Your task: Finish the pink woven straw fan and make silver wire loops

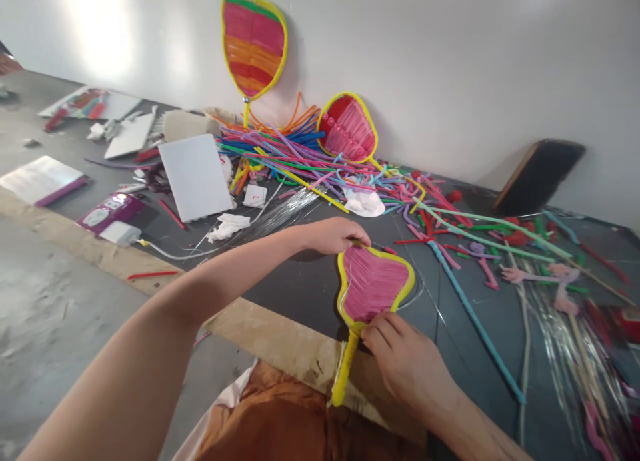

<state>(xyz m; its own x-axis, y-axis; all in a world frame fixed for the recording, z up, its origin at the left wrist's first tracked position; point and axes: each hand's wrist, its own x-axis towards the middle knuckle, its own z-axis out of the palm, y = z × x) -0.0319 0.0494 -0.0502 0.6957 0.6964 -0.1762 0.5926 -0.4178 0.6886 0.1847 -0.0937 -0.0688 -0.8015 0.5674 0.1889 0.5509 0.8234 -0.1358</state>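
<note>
A hand fan made of pipe cleaners (376,282), with a pink trefoil-like panel and a yellow rim, lies at the table's near edge. Its yellow wrapped handle (346,371) points toward my body. My left hand (340,235) pinches the upper left rim, the fingertips curled over it. Lower down, my right hand (406,351) has its fingers closed on the rim where the panel meets the handle. A thin clear strand runs loosely across the panel and curves out past its right side.
Behind lies a heap of coloured pipe cleaners (285,147), with a striped fan (255,44) and a red-pink fan (349,129) against the wall. A phone (540,175) leans at right. Left are a white box (196,177), a purple device (113,212) and a cable (175,254).
</note>
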